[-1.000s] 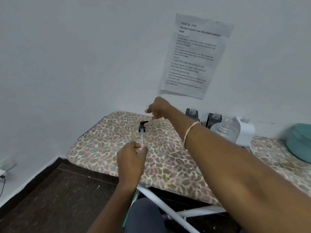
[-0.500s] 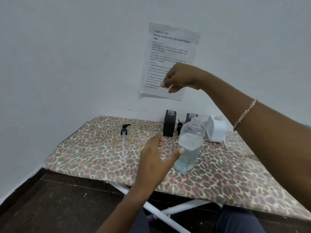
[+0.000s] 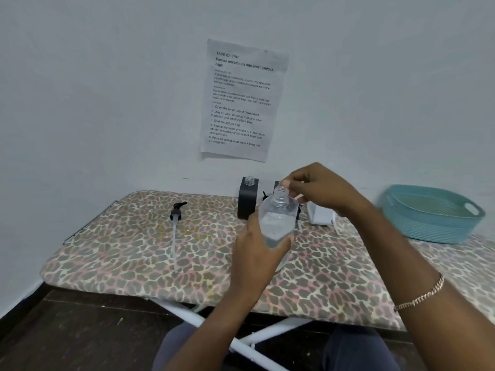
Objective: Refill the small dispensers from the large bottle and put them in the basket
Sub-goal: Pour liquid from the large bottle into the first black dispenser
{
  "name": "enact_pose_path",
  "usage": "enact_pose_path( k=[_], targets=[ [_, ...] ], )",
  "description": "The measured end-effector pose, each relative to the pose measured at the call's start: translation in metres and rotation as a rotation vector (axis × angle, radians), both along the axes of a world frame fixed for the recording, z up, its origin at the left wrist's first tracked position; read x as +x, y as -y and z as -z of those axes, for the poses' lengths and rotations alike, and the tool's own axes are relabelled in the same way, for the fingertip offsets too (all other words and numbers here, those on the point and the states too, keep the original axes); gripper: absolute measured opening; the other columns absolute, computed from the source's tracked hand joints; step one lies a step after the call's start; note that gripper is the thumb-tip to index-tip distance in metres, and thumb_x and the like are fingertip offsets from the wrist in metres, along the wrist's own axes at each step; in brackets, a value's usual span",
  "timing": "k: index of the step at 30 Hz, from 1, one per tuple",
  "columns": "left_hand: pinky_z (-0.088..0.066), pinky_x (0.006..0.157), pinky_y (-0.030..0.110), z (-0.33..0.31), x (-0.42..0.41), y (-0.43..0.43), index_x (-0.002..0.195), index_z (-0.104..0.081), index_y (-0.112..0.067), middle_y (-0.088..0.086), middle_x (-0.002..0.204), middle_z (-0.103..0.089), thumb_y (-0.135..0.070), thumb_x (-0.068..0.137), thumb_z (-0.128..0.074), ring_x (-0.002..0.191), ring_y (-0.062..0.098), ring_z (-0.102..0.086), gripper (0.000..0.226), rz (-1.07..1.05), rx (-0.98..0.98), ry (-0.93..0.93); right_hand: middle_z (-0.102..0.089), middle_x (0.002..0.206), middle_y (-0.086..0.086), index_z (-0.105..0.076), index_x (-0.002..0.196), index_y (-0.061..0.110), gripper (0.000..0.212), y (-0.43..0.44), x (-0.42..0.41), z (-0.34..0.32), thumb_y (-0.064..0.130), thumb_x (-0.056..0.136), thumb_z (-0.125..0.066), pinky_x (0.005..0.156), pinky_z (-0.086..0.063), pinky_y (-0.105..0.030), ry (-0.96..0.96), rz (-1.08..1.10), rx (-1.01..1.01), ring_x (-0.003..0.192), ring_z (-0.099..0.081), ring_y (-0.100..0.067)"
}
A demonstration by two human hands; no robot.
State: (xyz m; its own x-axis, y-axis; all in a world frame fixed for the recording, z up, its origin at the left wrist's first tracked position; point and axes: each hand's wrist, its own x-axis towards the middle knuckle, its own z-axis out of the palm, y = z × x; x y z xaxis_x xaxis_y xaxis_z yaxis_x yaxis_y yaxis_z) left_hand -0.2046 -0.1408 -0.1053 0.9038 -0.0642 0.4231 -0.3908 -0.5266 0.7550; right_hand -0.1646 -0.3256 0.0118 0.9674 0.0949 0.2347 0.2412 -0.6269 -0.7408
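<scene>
Large bottle gripped by left hand above worktop. Right hand fingers pinched at bottle neck. Basket set at right.

My left hand covers the lower part of the large bottle. My right hand hides most of the second black dispenser and part of the white dispenser. The table runs off the right edge.
</scene>
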Motion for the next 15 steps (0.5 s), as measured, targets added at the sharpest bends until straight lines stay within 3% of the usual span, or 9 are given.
enact_pose_path(
  k=[4,7,11,13,15],
  targets=[
    [-0.059,0.082,0.041,0.000,0.004,-0.004,0.134,-0.055,-0.021,-0.001,0.113,-0.069,-0.056,0.084,-0.077,0.101,0.020,-0.068,0.064,-0.026,-0.034,0.030,-0.079,0.087,-0.008,-0.081,0.089,0.010,0.025,-0.003,-0.003,0.011,0.026,0.100,-0.065,0.085,-0.064,-0.038,-0.034,-0.033,0.051,0.086,-0.075,-0.023],
    [-0.059,0.078,0.040,-0.004,0.006,-0.013,0.131,-0.059,-0.020,-0.002,0.109,-0.070,-0.049,0.084,-0.078,0.095,0.018,-0.069,0.058,-0.037,-0.065,0.074,-0.077,0.092,-0.018,-0.081,0.091,0.009,0.026,-0.009,0.002,0.016,0.028,0.101,-0.066,0.088,-0.064,-0.041,-0.024,-0.023,0.107,0.089,-0.075,-0.027],
    [-0.057,0.076,0.036,-0.011,0.010,-0.035,0.131,-0.060,-0.017,0.000,0.109,-0.071,-0.042,0.083,-0.084,0.095,0.019,-0.068,0.059,-0.098,-0.055,0.104,-0.080,0.091,-0.004,-0.081,0.099,0.013,0.021,-0.023,0.020,0.030,0.028,0.101,-0.066,0.088,-0.064,-0.040,-0.004,0.079,0.146,0.087,-0.077,-0.015],
    [-0.056,0.077,0.037,-0.013,0.013,-0.048,0.132,-0.060,-0.016,0.001,0.108,-0.071,-0.041,0.083,-0.084,0.094,0.019,-0.067,0.061,-0.126,-0.051,0.119,-0.079,0.086,-0.003,-0.080,0.095,0.013,0.022,-0.034,0.030,0.040,0.029,0.100,-0.067,0.086,-0.064,-0.042,0.023,0.143,0.128,0.085,-0.077,-0.018],
    [-0.054,0.076,0.031,-0.014,0.014,-0.062,0.133,-0.060,-0.017,-0.002,0.109,-0.069,-0.040,0.083,-0.085,0.094,0.016,-0.065,0.060,-0.143,-0.057,0.124,-0.077,0.081,-0.008,-0.078,0.090,0.007,0.029,-0.047,0.041,0.053,0.033,0.098,-0.068,0.076,-0.063,-0.037,0.044,0.223,0.092,0.080,-0.075,-0.026]
  ],
)
